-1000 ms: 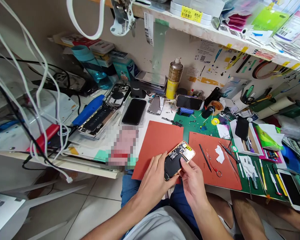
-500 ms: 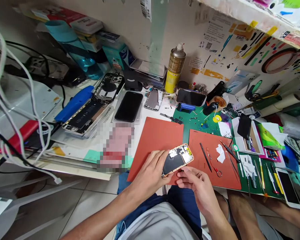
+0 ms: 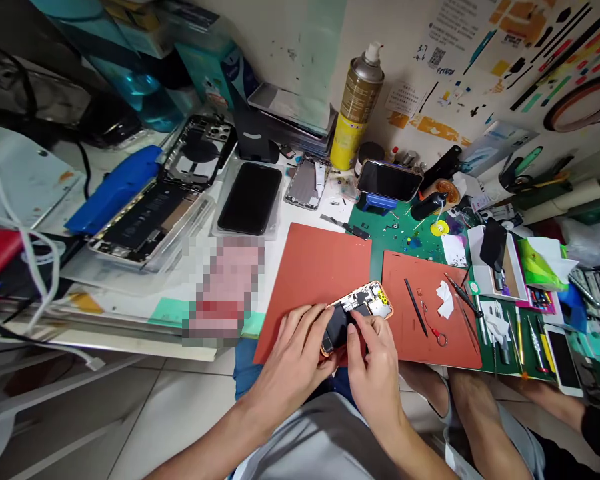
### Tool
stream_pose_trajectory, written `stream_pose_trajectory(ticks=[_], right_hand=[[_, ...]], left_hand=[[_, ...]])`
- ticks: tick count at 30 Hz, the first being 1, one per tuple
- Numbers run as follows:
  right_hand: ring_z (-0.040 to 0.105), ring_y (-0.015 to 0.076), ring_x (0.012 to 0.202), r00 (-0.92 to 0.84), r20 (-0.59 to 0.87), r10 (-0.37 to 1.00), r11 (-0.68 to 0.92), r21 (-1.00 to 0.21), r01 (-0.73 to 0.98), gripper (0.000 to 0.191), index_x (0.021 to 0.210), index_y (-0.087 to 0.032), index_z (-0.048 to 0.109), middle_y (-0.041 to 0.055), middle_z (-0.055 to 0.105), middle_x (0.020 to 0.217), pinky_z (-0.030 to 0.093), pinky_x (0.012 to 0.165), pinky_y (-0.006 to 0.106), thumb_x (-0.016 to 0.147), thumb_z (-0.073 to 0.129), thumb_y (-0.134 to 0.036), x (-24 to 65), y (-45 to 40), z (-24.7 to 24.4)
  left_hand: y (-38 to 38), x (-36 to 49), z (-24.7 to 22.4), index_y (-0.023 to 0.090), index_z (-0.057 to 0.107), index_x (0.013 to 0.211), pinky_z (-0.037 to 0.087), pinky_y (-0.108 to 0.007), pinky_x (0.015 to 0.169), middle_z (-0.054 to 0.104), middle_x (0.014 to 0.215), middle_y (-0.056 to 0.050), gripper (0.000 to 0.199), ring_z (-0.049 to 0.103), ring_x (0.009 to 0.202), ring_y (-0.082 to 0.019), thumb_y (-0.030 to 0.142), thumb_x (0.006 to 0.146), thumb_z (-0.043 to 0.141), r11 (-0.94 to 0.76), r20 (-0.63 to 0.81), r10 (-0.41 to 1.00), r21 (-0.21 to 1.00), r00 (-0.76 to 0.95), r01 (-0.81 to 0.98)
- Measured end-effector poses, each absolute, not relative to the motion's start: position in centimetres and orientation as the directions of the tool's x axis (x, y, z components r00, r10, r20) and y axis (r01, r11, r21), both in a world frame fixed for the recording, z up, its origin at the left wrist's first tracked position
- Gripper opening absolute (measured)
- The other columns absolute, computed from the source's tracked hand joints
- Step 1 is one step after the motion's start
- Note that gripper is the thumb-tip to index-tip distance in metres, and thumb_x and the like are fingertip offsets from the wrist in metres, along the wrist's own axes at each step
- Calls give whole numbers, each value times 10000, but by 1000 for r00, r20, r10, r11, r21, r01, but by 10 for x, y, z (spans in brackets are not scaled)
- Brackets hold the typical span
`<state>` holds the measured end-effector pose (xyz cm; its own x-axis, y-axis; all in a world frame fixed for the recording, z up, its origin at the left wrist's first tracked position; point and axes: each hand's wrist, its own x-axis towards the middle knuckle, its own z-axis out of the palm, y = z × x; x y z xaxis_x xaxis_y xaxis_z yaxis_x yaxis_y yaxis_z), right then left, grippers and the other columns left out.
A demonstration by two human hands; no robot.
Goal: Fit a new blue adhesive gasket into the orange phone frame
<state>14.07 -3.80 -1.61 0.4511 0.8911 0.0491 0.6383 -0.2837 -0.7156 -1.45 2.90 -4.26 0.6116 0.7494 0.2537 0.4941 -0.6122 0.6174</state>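
My left hand (image 3: 300,343) is wrapped round an opened smartphone (image 3: 367,299) with an orange-gold frame, its back off and its black battery and circuit board bare. The phone is tilted, held above the front of the reddish-brown mat (image 3: 325,260). Over the phone's inside, my right hand (image 3: 375,353) has thumb and index finger brought together at the battery's edge, beside the board. Whatever lies between those fingertips, if anything, is too small to make out. My left fingers cover the phone's lower end.
A second mat (image 3: 400,313) carries a black pry stick (image 3: 416,307), a red-ringed pin tool (image 3: 439,338) and tweezers. A spray can (image 3: 355,107) stands behind. Phone parts and an opened phone (image 3: 150,220) lie left. Another person's legs (image 3: 480,400) are at the right.
My right hand has moved up and left from the phone's lower edge onto its inside. The phone remains in my left hand. The camera view has shifted closer to the bench.
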Motion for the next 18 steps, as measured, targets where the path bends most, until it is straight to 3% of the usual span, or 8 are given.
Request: stream_pose_trajectory(ticks=[10, 18], right_hand=[[606, 251, 934, 420, 60, 905, -291, -633, 717, 367, 1381, -199, 702, 73, 632, 977, 518, 830, 391, 1144, 424, -243, 133, -38, -16], [558, 296, 931, 307, 84, 948, -257, -368, 893, 484, 1535, -92, 537, 146, 628, 1059, 496, 799, 457, 1066, 420, -123, 115, -42, -9]], left_hand=[[21, -13, -43, 133, 496, 1452, 608, -539, 1096, 618, 1445, -210, 609, 560, 1356, -364, 65, 890, 723, -613, 295, 742, 662, 602, 431], [13, -10, -47, 116, 523, 1424, 641, -524, 1048, 630, 1409, -211, 503, 576, 1312, -346, -26, 941, 534, -644, 370, 744, 620, 556, 449]])
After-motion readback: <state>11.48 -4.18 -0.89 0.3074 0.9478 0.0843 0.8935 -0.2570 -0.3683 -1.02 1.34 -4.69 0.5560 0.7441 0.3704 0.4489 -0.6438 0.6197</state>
